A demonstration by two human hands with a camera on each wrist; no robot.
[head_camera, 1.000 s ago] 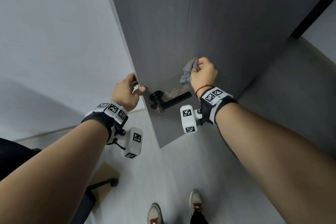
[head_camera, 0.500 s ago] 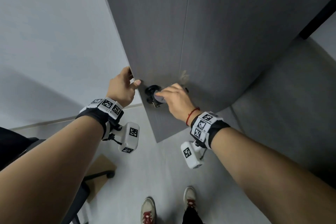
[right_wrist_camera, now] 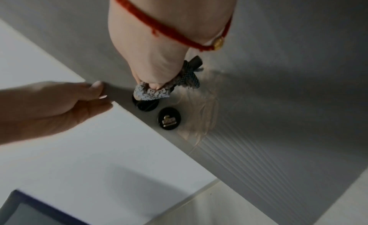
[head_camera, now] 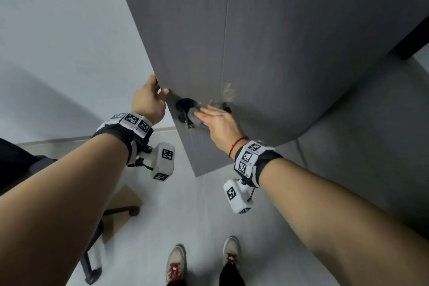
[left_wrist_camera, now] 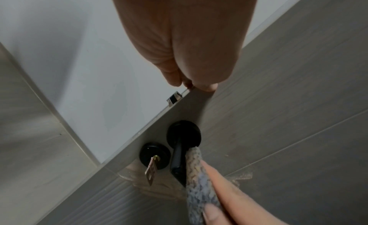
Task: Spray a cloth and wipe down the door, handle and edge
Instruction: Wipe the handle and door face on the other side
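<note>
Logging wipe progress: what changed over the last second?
The right hand carried the cloth down from the door panel onto the black handle, wrapping it around the lever. The left hand stayed gripping the door's edge; the key still hangs below.

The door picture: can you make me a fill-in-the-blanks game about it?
1. The right hand wraps the cloth around the door ____.
2. The left hand holds the door's ____.
3. A ____ sticks out of the lock beside the handle.
4. The thread on the right wrist is ____.

Missing words: handle; edge; key; red
</note>
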